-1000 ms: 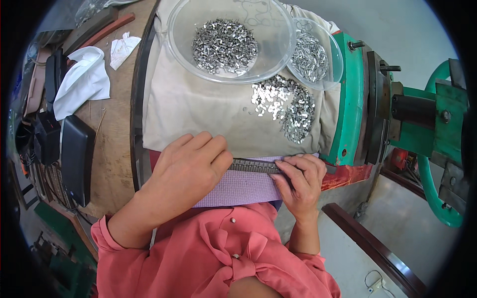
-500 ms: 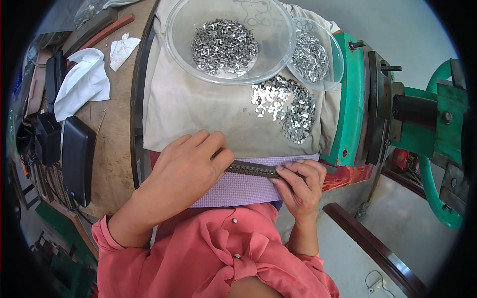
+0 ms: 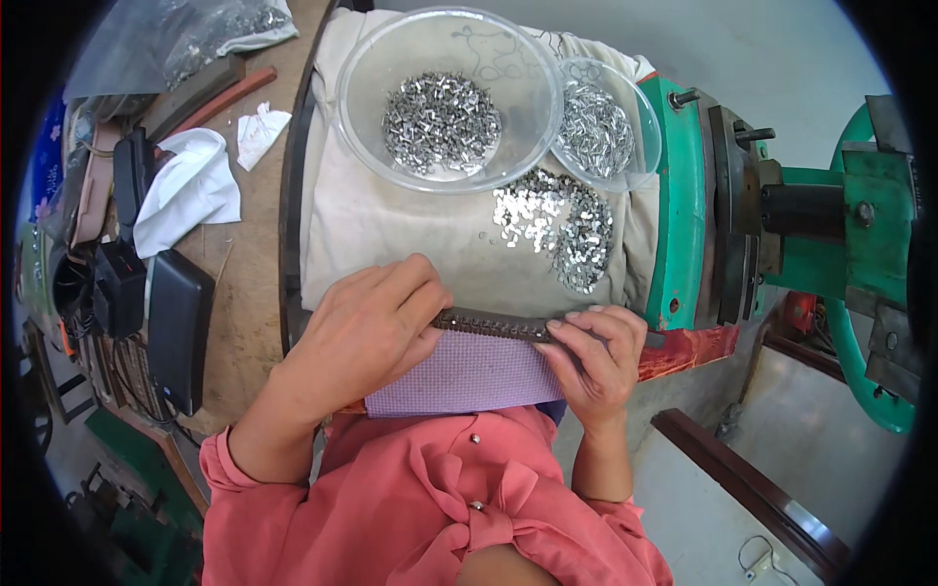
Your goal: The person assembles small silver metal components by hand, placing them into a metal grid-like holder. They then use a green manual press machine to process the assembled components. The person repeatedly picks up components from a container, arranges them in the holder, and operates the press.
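A dark, narrow metal bar with a row of small notches lies crosswise before me, above a purple checked cloth. My right hand grips its right end, thumb below and fingers on top. At the other end, my left hand has its fingers pinched together against the bar; whether a small piece sits between them is hidden. Beyond the bar, a loose heap of tiny shiny metal pieces is spread on a beige cloth.
A large clear bowl and a smaller clear dish hold small metal parts. Green machinery with a handwheel stands at right. On the wooden bench at left are a white cloth, a black case and a red-brown bar.
The whole view has shifted slightly, with the bowls now lower in it. My left fingers have moved a little along the bar, baring more of its left part. The right hand keeps its grip.
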### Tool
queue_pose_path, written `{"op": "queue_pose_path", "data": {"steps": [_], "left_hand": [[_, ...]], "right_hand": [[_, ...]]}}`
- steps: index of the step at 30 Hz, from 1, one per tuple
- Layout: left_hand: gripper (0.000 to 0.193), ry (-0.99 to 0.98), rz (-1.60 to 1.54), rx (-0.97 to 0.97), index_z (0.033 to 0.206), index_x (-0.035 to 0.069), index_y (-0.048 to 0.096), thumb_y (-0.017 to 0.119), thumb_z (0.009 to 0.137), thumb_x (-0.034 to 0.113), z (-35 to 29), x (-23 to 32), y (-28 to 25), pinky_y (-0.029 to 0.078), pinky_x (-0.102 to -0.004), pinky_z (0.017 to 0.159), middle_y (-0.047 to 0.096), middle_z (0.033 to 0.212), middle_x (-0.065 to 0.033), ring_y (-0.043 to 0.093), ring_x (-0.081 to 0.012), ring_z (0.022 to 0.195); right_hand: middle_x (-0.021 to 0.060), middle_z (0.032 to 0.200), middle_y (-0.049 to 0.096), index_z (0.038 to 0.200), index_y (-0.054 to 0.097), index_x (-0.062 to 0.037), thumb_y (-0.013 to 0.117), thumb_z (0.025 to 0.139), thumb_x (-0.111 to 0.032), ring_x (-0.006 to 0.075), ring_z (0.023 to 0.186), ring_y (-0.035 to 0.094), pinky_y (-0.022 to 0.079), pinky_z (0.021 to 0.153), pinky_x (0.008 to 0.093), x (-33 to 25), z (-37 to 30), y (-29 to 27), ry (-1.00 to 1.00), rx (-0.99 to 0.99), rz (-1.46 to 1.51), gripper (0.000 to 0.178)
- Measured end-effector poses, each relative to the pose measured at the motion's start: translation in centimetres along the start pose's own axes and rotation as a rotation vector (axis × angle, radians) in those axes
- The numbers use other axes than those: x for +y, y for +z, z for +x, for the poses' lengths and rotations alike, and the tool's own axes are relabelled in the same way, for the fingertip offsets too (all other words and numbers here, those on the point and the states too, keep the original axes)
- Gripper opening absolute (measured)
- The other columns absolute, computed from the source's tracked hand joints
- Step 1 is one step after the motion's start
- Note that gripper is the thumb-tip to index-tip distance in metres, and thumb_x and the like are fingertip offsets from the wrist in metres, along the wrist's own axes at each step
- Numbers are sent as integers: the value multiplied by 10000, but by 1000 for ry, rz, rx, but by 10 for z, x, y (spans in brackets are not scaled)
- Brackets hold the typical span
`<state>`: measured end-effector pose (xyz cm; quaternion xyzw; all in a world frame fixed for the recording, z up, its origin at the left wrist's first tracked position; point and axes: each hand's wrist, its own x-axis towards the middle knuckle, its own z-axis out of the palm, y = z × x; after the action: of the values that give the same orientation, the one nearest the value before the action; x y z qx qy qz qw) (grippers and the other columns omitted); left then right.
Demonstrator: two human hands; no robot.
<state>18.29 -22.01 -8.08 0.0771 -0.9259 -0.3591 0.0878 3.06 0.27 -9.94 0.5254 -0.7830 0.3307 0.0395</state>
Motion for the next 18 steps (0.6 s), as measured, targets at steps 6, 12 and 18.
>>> {"op": "queue_pose_path", "data": {"steps": [6, 12, 18], "left_hand": [[298, -70, -64, -61, 964, 50, 597, 749, 712, 91, 1, -12, 3, 477, -398, 646, 541, 925, -96, 587, -297, 738], [301, -106, -113, -82, 973, 57, 600, 758, 720, 102, 3, -14, 4, 476, -376, 617, 538, 919, -82, 580, -258, 693], [300, -132, -128, -98, 980, 67, 606, 769, 730, 100, 4, -14, 3, 490, -361, 607, 549, 927, -72, 584, -235, 685]], "right_hand": [[16, 1012, 636, 943, 758, -121, 862, 653, -133, 249, 978, 568, 436, 851, 367, 4, 2, 10, 22, 2, -13, 308], [17, 1013, 633, 950, 763, -141, 863, 647, -151, 257, 988, 567, 431, 854, 376, 4, 2, 9, 59, -1, -11, 319], [38, 1020, 643, 924, 768, -123, 874, 597, -129, 280, 995, 561, 462, 855, 383, 5, 3, 8, 94, -11, 6, 344]]}}
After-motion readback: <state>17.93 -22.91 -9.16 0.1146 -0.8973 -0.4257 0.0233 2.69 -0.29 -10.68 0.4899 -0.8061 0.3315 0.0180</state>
